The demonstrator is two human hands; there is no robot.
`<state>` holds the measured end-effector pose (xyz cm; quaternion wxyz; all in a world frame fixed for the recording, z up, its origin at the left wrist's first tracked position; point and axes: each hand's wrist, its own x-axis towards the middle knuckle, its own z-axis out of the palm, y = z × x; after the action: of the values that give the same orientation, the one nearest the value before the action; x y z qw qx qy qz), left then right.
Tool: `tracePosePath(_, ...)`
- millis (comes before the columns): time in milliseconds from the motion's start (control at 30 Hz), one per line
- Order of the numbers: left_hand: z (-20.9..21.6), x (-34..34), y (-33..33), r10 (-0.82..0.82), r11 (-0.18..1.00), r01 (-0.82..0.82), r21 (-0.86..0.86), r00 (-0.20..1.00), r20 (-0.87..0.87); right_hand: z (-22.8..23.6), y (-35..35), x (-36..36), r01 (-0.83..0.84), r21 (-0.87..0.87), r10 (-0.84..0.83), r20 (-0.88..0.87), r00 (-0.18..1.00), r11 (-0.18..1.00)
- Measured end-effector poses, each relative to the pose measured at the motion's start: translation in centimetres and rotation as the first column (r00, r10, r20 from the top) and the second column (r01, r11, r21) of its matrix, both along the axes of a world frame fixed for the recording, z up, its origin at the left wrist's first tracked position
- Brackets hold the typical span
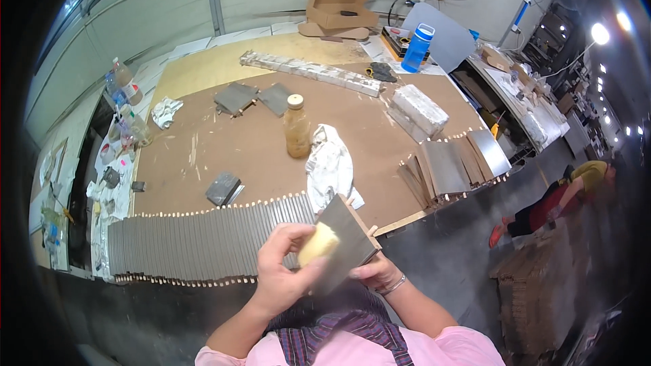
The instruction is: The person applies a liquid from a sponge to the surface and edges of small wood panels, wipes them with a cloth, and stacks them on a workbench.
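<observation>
Left hand has its fingers curled round a yellow sponge, right against the grey board; right hand grips that board, up by the counter's near edge.

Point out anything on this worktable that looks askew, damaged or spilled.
The grey panels at the table's right corner lean and fan unevenly, unlike the neat panel row along the front left. Pale streaks, perhaps scuffs, mark the brown tabletop. Nothing looks clearly spilled.

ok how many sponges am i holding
1: the yellow sponge in your left hand, against the grey panel. Your right hand is partly hidden; another might be there.
</observation>
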<state>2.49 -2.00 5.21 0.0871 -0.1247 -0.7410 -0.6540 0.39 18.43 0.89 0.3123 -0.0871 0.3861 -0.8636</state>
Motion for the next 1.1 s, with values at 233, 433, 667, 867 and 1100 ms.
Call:
tracePosePath(233,0.8,-1.0,1.5,-0.042,0.978,-0.03,-0.207,0.941,-0.336,-0.1,-0.3,0.5,0.024,0.049,-0.027,0.06,0.998,0.998)
tracePosePath(433,-0.2,-1.7,1.4,-0.017,0.976,-0.063,-0.206,0.93,-0.368,0.6,-0.4,0.4,0.014,-0.007,-0.013,0.048,0.999,1.0)
tracePosePath(667,0.5,-1.6,2.2,-0.09,0.979,0.005,-0.203,0.907,-0.411,0.2,-0.4,0.4,0.022,-0.01,-0.021,0.047,0.999,1.0)
tracePosePath(867,-1.0,-4.0,0.6,0.067,0.947,-0.173,-0.272,0.931,-0.36,0.9,-0.8,0.3,0.015,0.109,-0.022,0.065,0.998,0.994)
tracePosePath(1100,0.2,-3.7,1.3,0.007,0.959,-0.129,-0.251,0.9,-0.436,0.9,-0.2,0.5,0.029,0.132,-0.033,0.025,0.999,0.991)
